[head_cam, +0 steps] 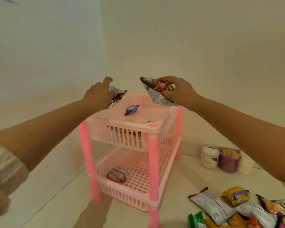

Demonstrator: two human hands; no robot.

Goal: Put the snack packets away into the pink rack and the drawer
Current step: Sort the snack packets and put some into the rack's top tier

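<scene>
A pink two-tier rack (122, 132) stands on the pale floor in the middle. My left hand (98, 94) grips a brown and silver snack packet (118, 95) at the top tier's far left corner. My right hand (178, 91) holds a second brown and silver packet (156, 92) above the top tier's far right corner. A small blue packet (131, 110) lies in the top tier. A red packet (117, 175) rests in the bottom tier. Several loose snack packets (229, 206) lie on the floor at the lower right. No drawer is in view.
A white jar (209, 157), a purple cup of sticks (229, 160) and a small white tub (246, 167) stand on the floor right of the rack. Plain walls meet in a corner behind it.
</scene>
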